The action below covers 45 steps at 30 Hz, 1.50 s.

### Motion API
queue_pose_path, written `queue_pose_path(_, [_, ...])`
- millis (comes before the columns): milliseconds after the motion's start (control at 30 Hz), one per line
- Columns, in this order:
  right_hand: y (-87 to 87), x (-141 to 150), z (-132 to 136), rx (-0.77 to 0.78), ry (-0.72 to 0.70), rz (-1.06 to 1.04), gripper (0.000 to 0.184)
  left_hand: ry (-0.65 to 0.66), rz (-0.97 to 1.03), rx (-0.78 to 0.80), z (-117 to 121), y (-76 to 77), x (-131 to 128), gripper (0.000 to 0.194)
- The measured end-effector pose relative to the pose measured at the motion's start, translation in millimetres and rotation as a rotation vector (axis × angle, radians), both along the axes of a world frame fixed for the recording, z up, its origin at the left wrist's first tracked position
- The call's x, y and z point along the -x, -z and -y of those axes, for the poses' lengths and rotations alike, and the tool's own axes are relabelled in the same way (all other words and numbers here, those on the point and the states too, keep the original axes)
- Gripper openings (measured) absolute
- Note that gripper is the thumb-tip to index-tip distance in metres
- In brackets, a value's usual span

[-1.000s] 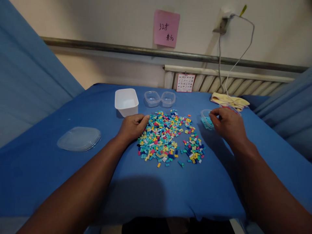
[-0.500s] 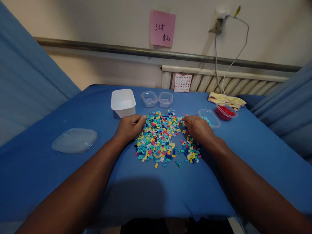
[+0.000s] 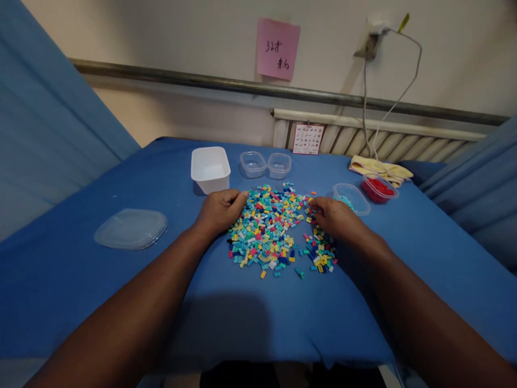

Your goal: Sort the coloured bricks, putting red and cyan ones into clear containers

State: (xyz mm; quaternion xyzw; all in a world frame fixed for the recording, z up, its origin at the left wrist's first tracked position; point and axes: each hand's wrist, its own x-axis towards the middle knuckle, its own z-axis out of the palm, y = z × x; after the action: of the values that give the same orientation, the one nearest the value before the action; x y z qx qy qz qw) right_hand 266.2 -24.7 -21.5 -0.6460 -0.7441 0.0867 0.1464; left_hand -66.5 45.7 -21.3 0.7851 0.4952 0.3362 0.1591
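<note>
A spread pile of small, multicoloured plastic building bricks (image 3: pixel 264 226) lies on the blue cloth in front of me. Against the pile's left edge rests my left hand (image 3: pixel 221 212), its fingers curled under and the thumb alongside. Whatever it may hold is hidden. My right hand (image 3: pixel 338 216) reaches over the pile's right side, fingers bent and pressed together at the bricks; I cannot make out anything between them. A smaller cluster of bricks (image 3: pixel 320 252) sits just below that hand. Beyond it stands a clear tub (image 3: pixel 361 207) with some turquoise bricks inside.
A white bin (image 3: pixel 210 183) and two clear tubs (image 3: pixel 253 168) stand behind the pile. Clear lids (image 3: pixel 131 229) are stacked at left. At the right are a tub of red bricks (image 3: pixel 379 188) and a yellow cloth (image 3: pixel 377 167). A cable (image 3: pixel 412 81) hangs from the wall socket.
My view has shifted slightly, moving the scene rightward. My right fingers have drawn a little toward me, and an orange brick beyond them shows more clearly. My left hand stays in place.
</note>
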Motion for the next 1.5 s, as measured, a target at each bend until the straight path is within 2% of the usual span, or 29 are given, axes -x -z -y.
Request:
queue_pose_path(100, [0.5, 1.1, 0.3, 0.007, 0.018, 0.004, 0.041, 0.004, 0.002, -0.009, -0.4, 0.7, 0.3, 0.055])
queue_pose_path(367, [5.5, 2.2, 1.3, -0.051, -0.046, 0.141, 0.029, -0.001, -0.002, -0.017, -2.6, 3.9, 1.6, 0.055])
queue_pose_path(567, [0.2, 0.0, 1.7, 0.002, -0.148, 0.174, 0.028, -0.002, -0.004, -0.018, 0.3, 0.2, 0.1, 0.054])
queue_pose_path(767, [-3.6, 4.2, 4.8, -0.003, -0.141, 0.175, 0.025, -0.008, 0.008, -0.013, 0.1, 0.4, -0.2, 0.054])
queue_pose_path(867, [-3.9, 4.1, 7.8, -0.101, -0.151, 0.104, 0.021, -0.004, 0.0, -0.015, -0.9, 1.0, 0.6, 0.055])
queue_pose_path(967, [-6.8, -4.7, 10.1, -0.295, -0.121, -0.081, 0.019, 0.004, -0.004, -0.008, -1.0, 0.6, 1.0, 0.055])
queue_pose_path(1033, [-10.2, -17.4, 11.3, -0.425, -0.07, -0.175, 0.02, 0.003, -0.003, -0.005, -0.5, 0.0, 0.8, 0.055])
queue_pose_path(1133, [-12.8, -43.5, 12.8, -0.554, 0.07, -0.184, 0.021, 0.001, -0.005, -0.004, 0.3, -0.6, 0.3, 0.054])
queue_pose_path(1233, [-8.4, -67.4, 13.3, -0.568, 0.196, -0.115, 0.023, -0.006, -0.006, -0.002, -0.1, 0.0, 0.5, 0.054])
queue_pose_path(1333, [-2.3, -79.0, 12.9, -0.536, 0.233, -0.036, 0.025, -0.002, -0.004, 0.0, -1.5, 1.1, 1.3, 0.054])
queue_pose_path(1500, [-4.0, -64.8, 13.7, -0.6, 0.176, 0.002, 0.027, -0.001, -0.01, -0.014, -1.9, 0.9, 1.6, 0.055])
